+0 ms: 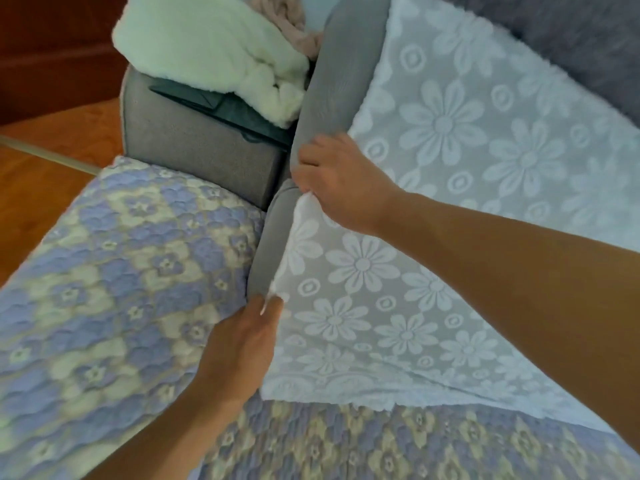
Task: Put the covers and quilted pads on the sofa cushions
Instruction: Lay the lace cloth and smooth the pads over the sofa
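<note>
Both hands grip the white floral pad's edge, right hand above left hand, mid-fitting it on the grey cushion; next probably tug it over that bare strip.

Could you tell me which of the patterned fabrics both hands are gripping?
The white daisy-embossed cover on the grey cushion, not the blue-and-cream quilted pad beside it.

Soft, even daylight lit the scene, casting faint shadows; motion blur smeared the quilted pad, and wide-angle distortion bent the edges.
</note>
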